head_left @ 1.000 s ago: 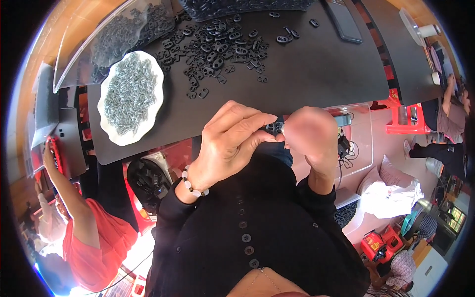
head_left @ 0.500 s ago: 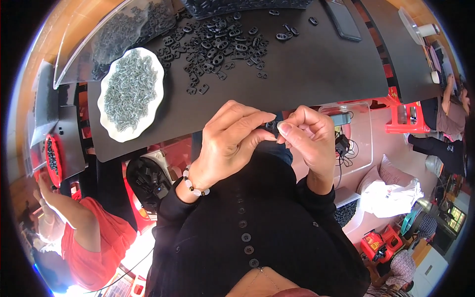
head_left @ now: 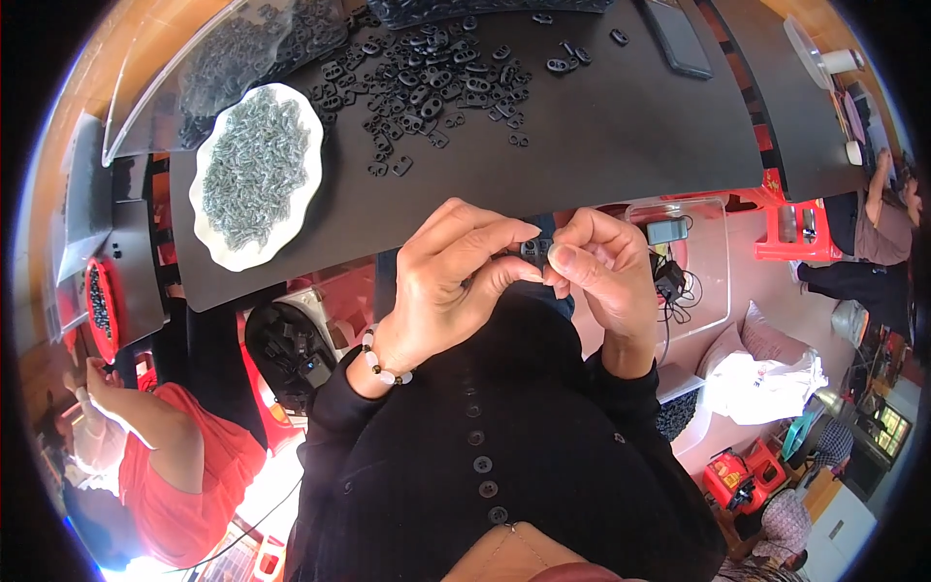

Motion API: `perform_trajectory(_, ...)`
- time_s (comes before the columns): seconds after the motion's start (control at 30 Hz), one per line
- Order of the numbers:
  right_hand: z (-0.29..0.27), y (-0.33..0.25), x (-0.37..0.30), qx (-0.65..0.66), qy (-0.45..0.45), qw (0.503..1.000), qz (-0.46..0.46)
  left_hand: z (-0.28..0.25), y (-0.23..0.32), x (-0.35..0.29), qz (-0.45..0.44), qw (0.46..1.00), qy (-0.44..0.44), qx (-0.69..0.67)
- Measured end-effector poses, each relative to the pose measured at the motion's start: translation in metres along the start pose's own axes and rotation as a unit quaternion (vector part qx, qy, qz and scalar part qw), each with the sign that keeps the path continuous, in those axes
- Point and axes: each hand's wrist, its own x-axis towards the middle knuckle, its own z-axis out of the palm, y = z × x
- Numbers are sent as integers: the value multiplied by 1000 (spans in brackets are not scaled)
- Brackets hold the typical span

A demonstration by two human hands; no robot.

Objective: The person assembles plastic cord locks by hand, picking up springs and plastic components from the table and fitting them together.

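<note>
Just beyond the front edge of the table, my two hands meet around a small black plastic two-hole cord lock (head_left: pixel 533 249). My left hand (head_left: pixel 441 276), with a bead bracelet at its wrist, pinches the piece between thumb and fingertips. From the other side my right hand (head_left: pixel 609 276) closes on it, the thumb pressed at its right end. Whether the right fingertips hold a further small part is hidden. Farther off lies a spread of loose black cord lock parts (head_left: pixel 432 97). A white wavy-rimmed plate (head_left: pixel 315 155) holds a heap of small metal springs (head_left: pixel 257 165).
A clear plastic bin (head_left: pixel 145 107) with black parts stands at the far left, a dark phone (head_left: pixel 676 39) at the far right. Below the table are a black tray of parts (head_left: pixel 291 354) and a clear box with cables (head_left: pixel 669 281). Other people sit left and right.
The cord lock between my fingers shows more of its face, and the fingertips of my left hand have opened slightly around it. Otherwise both hands stay in nearly the same place.
</note>
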Motion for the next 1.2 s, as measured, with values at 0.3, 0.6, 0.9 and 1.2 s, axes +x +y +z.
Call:
perform_trajectory(0.3, -8, -3, 3, 45, -88, 993, 61, -3, 1, -1, 64, 998, -1, 23)
perform_trajectory(0.6, -10, -5, 8, 53, -147, 985, 76, -3, -2, -4, 84, 996, -8, 25)
perform_trajectory(0.9, -11, -3, 12, 71, -195, 974, 89, -7, 1, -5, 90, 994, -15, 56)
perform_trajectory(1.2, -9, -7, 12, 74, -225, 964, 122, 1, -2, -11, 116, 993, 8, -12)
